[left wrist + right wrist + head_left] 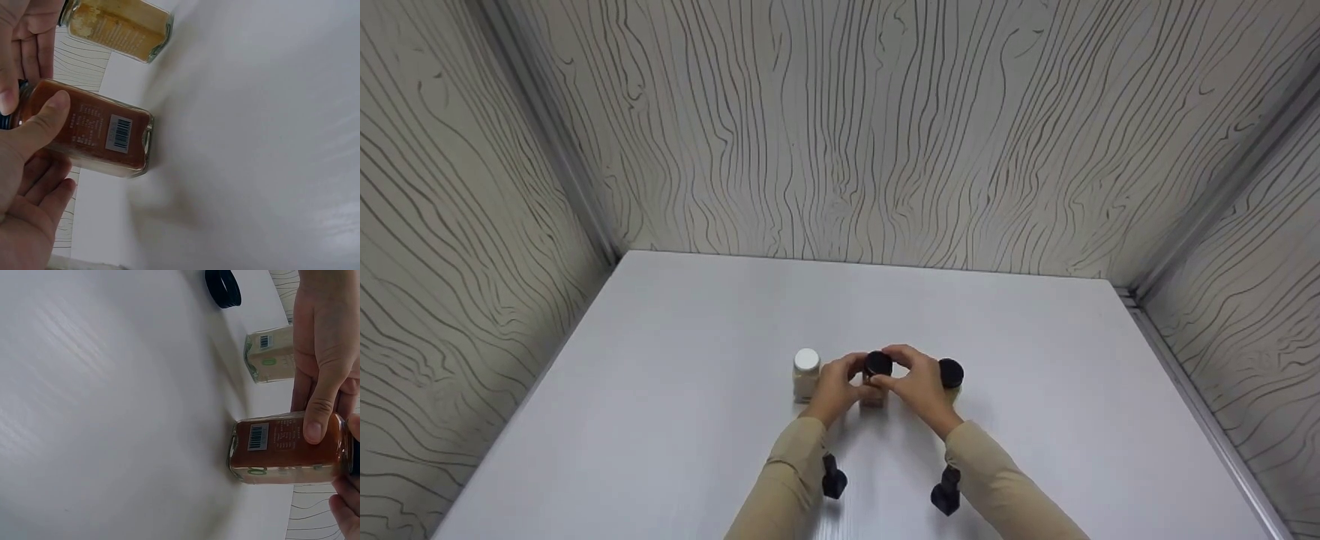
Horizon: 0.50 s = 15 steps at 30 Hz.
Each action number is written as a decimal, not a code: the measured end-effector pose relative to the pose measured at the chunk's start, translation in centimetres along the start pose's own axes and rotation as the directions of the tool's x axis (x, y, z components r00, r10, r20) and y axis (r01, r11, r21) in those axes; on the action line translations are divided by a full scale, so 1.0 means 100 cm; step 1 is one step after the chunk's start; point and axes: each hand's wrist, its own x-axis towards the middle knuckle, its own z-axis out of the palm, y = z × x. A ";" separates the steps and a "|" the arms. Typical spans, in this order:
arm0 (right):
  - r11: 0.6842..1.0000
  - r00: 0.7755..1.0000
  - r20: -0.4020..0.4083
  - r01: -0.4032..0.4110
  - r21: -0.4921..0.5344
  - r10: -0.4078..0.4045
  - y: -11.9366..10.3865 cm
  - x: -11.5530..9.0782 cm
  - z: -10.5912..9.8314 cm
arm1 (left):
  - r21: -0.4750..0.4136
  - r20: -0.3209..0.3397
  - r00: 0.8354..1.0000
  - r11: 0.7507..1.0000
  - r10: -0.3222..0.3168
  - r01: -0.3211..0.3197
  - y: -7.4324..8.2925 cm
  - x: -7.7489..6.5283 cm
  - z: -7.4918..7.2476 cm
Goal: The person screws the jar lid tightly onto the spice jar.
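Observation:
A square glass spice jar (874,397) filled with reddish-brown powder stands upright between both hands, its black lid (878,364) on top. My left hand (834,386) grips the jar's body, the thumb (48,121) lying along the glass beside a barcode label. At the lid, my right hand (921,382) pinches with thumb and fingers; the lid's rim is mostly hidden by them in the wrist views. Left of the hands is a white-capped jar (806,382) of pale powder. Close beside the right hand, partly hidden, stands a black-capped jar (951,373) with yellowish contents.
All three jars stand in a row on a white table (682,360). Wood-grain panels (840,135) rise at the back and both sides. A black wrist-worn device (834,480) hangs under the left forearm, and another black device (946,491) under the right.

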 end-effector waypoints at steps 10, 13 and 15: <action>1.000 0.999 -0.036 0.006 -0.010 -0.006 0.001 -0.003 0.004 | 0.043 -0.016 1.000 0.999 0.017 -0.016 0.000 0.000 0.001; 0.999 0.998 -0.055 0.035 -0.025 -0.036 0.001 -0.005 0.005 | 0.044 -0.013 1.000 0.999 0.028 -0.027 0.000 0.000 0.001; 0.999 0.997 -0.064 0.035 -0.021 -0.036 0.001 -0.005 0.006 | 0.037 -0.009 1.000 0.999 0.028 -0.027 0.000 0.000 0.000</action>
